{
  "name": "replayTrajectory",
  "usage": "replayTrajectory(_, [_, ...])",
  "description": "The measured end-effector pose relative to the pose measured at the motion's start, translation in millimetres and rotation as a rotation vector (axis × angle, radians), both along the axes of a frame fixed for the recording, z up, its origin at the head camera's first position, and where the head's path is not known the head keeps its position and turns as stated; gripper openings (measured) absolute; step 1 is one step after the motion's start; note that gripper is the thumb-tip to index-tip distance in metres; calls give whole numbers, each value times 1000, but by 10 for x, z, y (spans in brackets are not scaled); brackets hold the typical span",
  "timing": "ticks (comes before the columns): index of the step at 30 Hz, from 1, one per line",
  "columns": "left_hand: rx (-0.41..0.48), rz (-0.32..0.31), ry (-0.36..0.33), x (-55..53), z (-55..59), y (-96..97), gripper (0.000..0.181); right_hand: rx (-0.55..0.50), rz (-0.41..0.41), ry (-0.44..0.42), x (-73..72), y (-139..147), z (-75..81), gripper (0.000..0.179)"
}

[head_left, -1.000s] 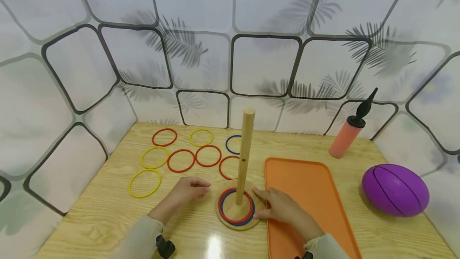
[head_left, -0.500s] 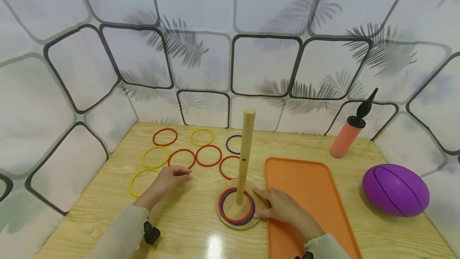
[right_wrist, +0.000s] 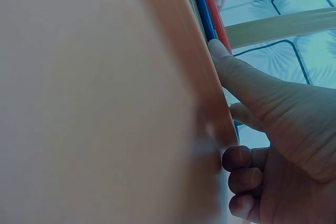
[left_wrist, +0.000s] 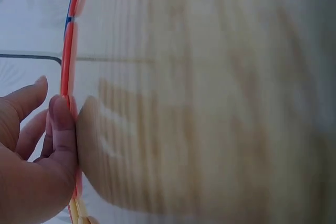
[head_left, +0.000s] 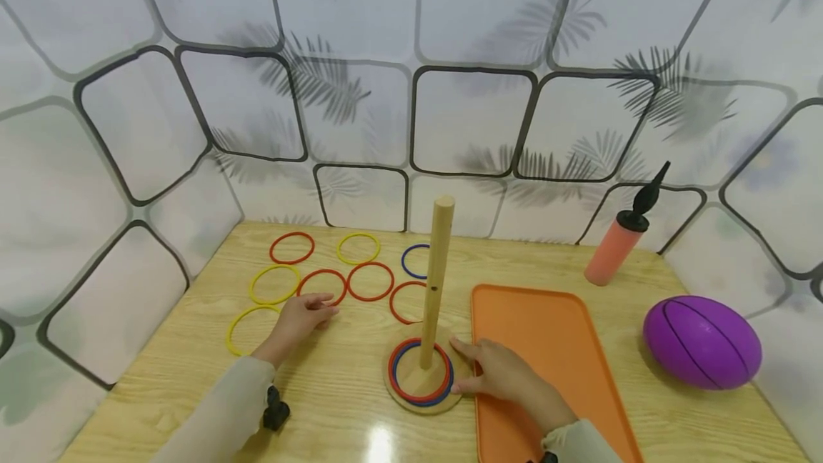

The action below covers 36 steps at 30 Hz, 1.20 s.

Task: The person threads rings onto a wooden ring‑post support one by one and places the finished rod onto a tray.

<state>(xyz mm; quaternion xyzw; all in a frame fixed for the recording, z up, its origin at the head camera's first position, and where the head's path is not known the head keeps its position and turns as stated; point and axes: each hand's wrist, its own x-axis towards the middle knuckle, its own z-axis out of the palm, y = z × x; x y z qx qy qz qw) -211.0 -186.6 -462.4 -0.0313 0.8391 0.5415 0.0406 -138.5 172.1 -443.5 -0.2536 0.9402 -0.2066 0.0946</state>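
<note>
A ring-toss stand (head_left: 439,270) with a round wooden base stands upright in the head view. A red ring (head_left: 388,370) and a blue ring (head_left: 429,404) lie around its post on the base. My right hand (head_left: 504,374) holds the base's right edge, thumb and index finger spread, other fingers curled in the right wrist view. My left hand (head_left: 298,324) is over the table at the near side of another red ring (head_left: 323,271). A left fingertip (left_wrist: 62,114) appears to touch a red ring in the left wrist view, with the thumb apart from it.
Several red, yellow and blue rings lie on the wooden table, including a yellow ring (head_left: 274,267) left of my hand. An orange tray (head_left: 527,313) lies right of the stand, partly under my right hand. A pink hand pump (head_left: 611,252) and purple ball (head_left: 702,341) stand farther right.
My left hand has moved left and away from me, from beside the stand to the red ring. My right hand stays at the base.
</note>
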Motion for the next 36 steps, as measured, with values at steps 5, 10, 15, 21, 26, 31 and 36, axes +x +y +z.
replayTrajectory(5, [-67, 53, 2, -39, -9, 33, 33, 5, 5, 10, -4, -5, -8, 83])
replayTrajectory(10, [-152, 115, 51, -50, -27, 79, 21, -8, 7, 14, -2, -6, -23, 83])
replayTrajectory(15, [-202, 138, 78, -51, -38, 100, 12, -18, 12, 13, 0, -4, -23, 83])
replayTrajectory(21, [-214, 135, 87, -56, -34, 114, 11, -27, 7, -8, -3, 9, -12, 83])
replayTrajectory(26, [-267, 133, 105, -56, -39, 113, 11, -24, 8, -6, 1, 11, 1, 83])
replayTrajectory(31, [-285, 132, 123, -41, -39, 111, 11, -31, 15, -3, 7, 10, 7, 82])
replayTrajectory(36, [-277, 132, 102, -4, -4, 105, 11, -30, 17, -4, 4, 10, 1, 82])
